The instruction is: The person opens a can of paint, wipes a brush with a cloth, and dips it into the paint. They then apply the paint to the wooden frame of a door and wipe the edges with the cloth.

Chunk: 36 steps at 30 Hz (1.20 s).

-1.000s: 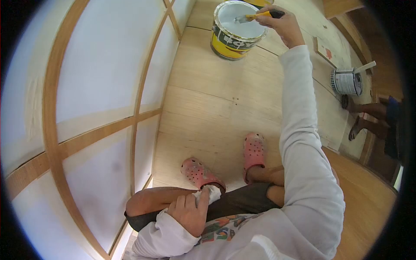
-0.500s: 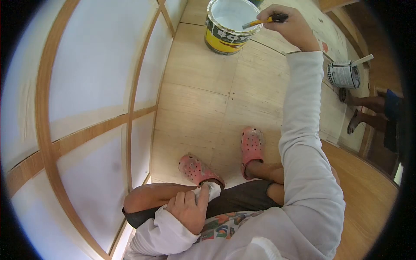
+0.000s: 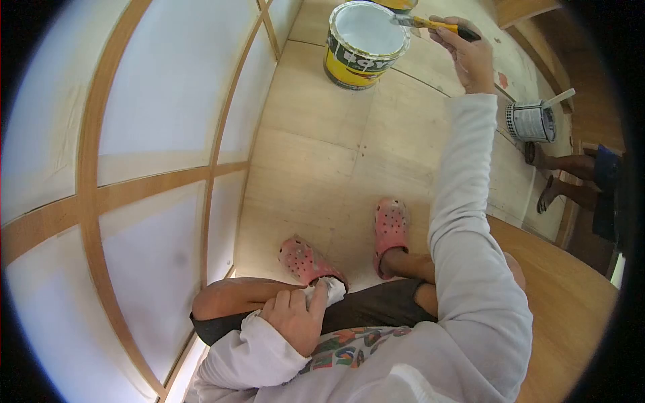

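Note:
My right hand (image 3: 463, 54) is closed round the yellow and black handle of a paintbrush (image 3: 430, 25). The bristles of the brush are at the right rim of a yellow and black paint bucket (image 3: 358, 57), which is open and white inside. My left hand (image 3: 299, 319) rests over my lap, its fingers wrapped on a crumpled white cloth (image 3: 329, 289). The cloth lies just above a pink clog (image 3: 302, 260) on my foot.
A wooden lattice with white panels (image 3: 161, 87) stands along the left. Behind the bucket is part of another yellow container (image 3: 398, 5). On the right, a smaller can (image 3: 527, 121) holds a stick, near another person's feet (image 3: 545, 191).
My right hand has shifted slightly right, and the brush now points more level, its tip at the bucket's right rim. My left hand is nearly unmoved. The view has turned slightly.

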{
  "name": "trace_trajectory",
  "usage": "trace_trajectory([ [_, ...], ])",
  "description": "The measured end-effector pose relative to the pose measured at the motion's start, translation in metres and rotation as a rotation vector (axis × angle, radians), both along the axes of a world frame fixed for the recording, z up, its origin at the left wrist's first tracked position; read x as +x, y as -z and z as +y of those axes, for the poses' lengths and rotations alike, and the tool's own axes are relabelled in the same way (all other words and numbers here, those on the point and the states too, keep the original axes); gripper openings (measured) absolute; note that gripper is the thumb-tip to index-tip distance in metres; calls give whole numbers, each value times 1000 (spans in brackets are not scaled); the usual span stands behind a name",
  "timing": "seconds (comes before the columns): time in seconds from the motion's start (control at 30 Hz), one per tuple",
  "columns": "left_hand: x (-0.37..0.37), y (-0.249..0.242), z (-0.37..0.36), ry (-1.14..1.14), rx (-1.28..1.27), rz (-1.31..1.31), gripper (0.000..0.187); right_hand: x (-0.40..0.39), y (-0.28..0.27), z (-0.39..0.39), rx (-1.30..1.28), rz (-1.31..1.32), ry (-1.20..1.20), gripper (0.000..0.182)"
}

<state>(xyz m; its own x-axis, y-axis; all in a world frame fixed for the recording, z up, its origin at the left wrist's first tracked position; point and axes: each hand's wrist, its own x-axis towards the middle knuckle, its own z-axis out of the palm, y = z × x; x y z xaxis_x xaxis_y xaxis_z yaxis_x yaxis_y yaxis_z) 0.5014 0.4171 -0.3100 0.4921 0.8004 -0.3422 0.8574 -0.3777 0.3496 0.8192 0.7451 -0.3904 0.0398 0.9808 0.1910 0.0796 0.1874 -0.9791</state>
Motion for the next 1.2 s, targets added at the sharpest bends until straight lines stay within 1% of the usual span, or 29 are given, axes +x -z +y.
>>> trace_trajectory([
  [0.03, 0, 0, -1, 4, 6, 1, 32, 2, 9, -1, -31, 391, 1, 10],
  [0.07, 0, 0, -2, 27, -1, 13, 31, 1, 17, -4, -22, 394, 4, 10],
  [0.1, 1, 0, -3, 48, -8, 24, 31, -6, 23, -7, -29, 614, 99, 5],
  [0.13, 1, -1, -4, 50, -2, 27, 31, -10, 31, -9, -38, 835, 192, 6],
  [0.17, 2, -1, -6, 50, 6, 21, 31, -10, 44, -12, -31, 841, 191, 6],
  [0.2, 2, -2, -8, 49, 6, 18, 31, -14, 55, -16, -4, 959, 171, 2],
  [0.23, 2, -1, -9, 49, -1, 25, 31, -16, 65, -19, 18, 1077, 151, 6],
  [0.27, 1, 1, -10, 38, 7, 17, 31, -21, 78, -23, 30, 1145, 155, 6],
  [0.3, 0, 1, -11, 23, 6, 13, 31, -30, 81, -29, 5, 1157, 163, 6],
  [0.37, -3, 1, -13, 12, -33, 24, 33, -53, 81, -43, 9, 1327, -30, 12],
  [0.4, -5, 2, -13, 12, -35, 15, 35, -64, 91, -46, -11, 1347, -16, 12],
  [0.43, -7, 4, -16, 13, -63, 31, 35, -76, 103, -50, -30, 1349, -97, 7],
  [0.47, -8, 7, -19, -1, -33, 48, 38, -84, 114, -54, -44, 1348, -178, 10],
  [0.5, -9, 10, -21, -16, -2, 60, 41, -100, 118, -62, -61, 1357, -161, 10],
  [0.57, -12, 14, -21, -16, -30, 78, 42, -134, 126, -79, -322, 1133, -54, 11],
  [0.6, -12, 15, -19, -20, -30, 88, 44, -141, 146, -81, -340, 1132, -44, 11],
  [0.67, -11, 8, -21, -45, -73, 104, 46, -159, 188, -86, -468, 1176, -86, 8],
  [0.7, -11, 5, -23, -67, -93, 119, 47, -172, 191, -94, -492, 1180, -92, 8],
  [0.77, -10, 2, -23, -104, -111, 127, 47, -194, 196, -104, -480, 872, -32, 13],
  [0.8, -9, 0, -24, -128, -120, 127, 47, -203, 196, -107, -503, 818, -2, 19],
  [0.83, -9, -1, -24, -154, -129, 125, 47, -211, 195, -110, -522, 811, -23, 19],
  [0.9, -9, -2, -26, -172, -132, 125, 46, -225, 191, -114, -514, 567, -13, 19],
  [0.93, -8, -2, -26, -205, -143, 124, 46, -230, 196, -115, -532, 560, -42, 19],
  [1.0, -6, -3, -23, -211, -144, 136, 44, -235, 205, -114, -461, 317, -31, 18],
  [1.13, -6, -3, -21, -250, -157, 126, 42, -240, 212, -111, -458, 259, -64, 18],
  [1.2, -7, -1, -21, -251, -155, 126, 41, -242, 210, -111, -410, 50, -117, 18],
])
